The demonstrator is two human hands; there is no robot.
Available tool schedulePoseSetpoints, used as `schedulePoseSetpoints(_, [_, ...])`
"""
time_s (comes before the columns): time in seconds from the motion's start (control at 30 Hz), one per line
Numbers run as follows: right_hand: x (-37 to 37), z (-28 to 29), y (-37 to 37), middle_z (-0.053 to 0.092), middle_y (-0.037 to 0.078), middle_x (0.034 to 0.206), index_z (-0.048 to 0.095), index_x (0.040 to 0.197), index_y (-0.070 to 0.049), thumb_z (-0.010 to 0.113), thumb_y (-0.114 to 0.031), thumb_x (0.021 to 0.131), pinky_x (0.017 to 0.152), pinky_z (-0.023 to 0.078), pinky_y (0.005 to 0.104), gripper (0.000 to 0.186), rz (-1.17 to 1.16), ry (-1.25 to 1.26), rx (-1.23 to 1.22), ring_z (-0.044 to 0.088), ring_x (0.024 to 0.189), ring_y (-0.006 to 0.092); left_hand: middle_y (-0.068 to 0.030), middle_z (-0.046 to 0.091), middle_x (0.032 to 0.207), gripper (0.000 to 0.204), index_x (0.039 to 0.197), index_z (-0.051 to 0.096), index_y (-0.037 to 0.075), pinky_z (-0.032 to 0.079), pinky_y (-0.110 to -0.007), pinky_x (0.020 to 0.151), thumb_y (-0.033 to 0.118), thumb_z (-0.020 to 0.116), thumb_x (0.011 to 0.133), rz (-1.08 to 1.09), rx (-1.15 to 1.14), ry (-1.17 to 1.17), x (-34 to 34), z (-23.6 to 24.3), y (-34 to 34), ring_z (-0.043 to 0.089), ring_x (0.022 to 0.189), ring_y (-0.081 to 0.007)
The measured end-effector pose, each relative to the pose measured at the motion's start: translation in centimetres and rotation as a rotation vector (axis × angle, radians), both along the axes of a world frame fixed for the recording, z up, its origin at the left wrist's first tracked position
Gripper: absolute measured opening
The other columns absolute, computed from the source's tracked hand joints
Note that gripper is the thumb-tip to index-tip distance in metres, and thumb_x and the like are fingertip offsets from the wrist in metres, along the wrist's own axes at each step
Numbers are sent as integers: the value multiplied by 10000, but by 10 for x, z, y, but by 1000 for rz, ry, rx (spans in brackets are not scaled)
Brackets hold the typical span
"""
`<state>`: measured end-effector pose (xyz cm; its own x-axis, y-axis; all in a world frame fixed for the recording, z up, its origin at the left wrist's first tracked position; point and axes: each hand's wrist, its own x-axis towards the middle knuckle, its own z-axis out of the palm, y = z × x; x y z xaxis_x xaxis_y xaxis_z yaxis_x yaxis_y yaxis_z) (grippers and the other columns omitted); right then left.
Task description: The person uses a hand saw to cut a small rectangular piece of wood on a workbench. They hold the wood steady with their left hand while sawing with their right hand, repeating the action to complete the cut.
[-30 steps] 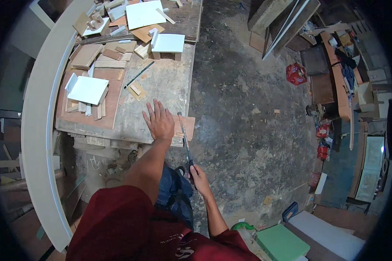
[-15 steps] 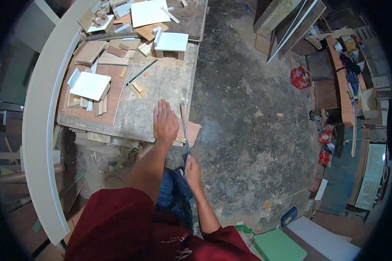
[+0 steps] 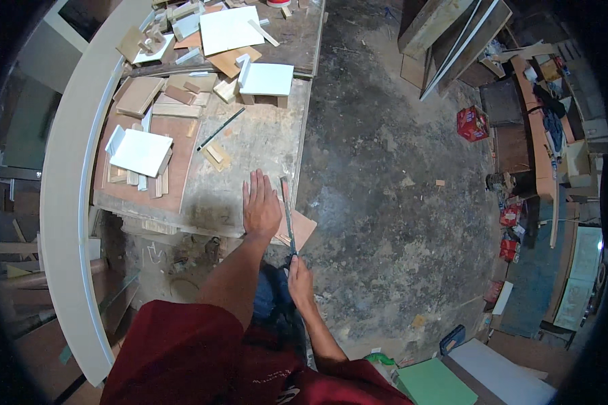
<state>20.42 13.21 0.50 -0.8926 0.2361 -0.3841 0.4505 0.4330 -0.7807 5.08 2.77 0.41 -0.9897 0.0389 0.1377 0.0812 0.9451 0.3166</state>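
Observation:
My left hand lies flat with fingers stretched out, close together, at the workbench's near right corner, pressing on a thin pinkish wooden piece that juts past the edge. My right hand is closed on the dark handle of a long, narrow metal tool; whether it is a file or a blade I cannot tell. The tool lies lengthwise just right of my left fingers, across the wooden piece. Farther up the workbench are a dark slender rod and small light wood offcuts.
White-topped pieces and stacked boards cover the bench's left and back. A long pale panel borders my left. Leaning boards, a red carton, a cluttered orange plank and green board surround the concrete floor.
My left fingers have drawn together from a spread. The tool and right hand have shifted, forward and then slightly back. The pinkish piece sits more angled. The view has moved a little.

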Motion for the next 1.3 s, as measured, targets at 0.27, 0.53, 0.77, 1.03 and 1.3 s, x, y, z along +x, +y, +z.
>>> schedulePoseSetpoints(0.27, [35,12,-16,543,297,692,532,885,28,337,-298,994,586,424,498,395,-98,-88,-51,567,719,486,-233,314,1443,466,1316,390,-93,157,-460,1132,158,424,925,-23,10,-19,-2,0,-2,237,1383,-323])
schedulePoseSetpoints(0.53, [54,-5,-27,518,300,680,510,868,26,359,-257,992,553,424,463,344,-157,-23,-8,576,702,473,-152,330,1460,467,1321,429,-42,158,-440,1138,210,436,929,-4,-79,-19,-5,-4,4,229,1392,-271])
schedulePoseSetpoints(0.77, [44,-18,-36,497,252,625,516,795,41,381,-222,985,529,395,450,352,-181,115,11,546,570,395,-167,291,1476,459,1337,394,-59,143,-440,1141,180,385,945,-35,-42,-60,2,-2,2,204,1399,-283])
schedulePoseSetpoints(1.03, [48,-22,-32,485,240,639,524,815,46,373,-282,994,534,386,425,403,-173,140,-2,430,534,308,-167,284,1479,468,1354,371,-54,111,-435,1148,182,379,950,-32,-54,-85,-1,0,0,184,1404,-284])
schedulePoseSetpoints(1.3, [40,-3,-26,505,273,633,558,861,49,381,-250,982,527,421,445,368,-107,0,9,576,606,432,-172,299,1470,469,1337,399,-58,153,-450,1136,177,417,931,-38,-44,-33,2,-1,-3,216,1393,-296])
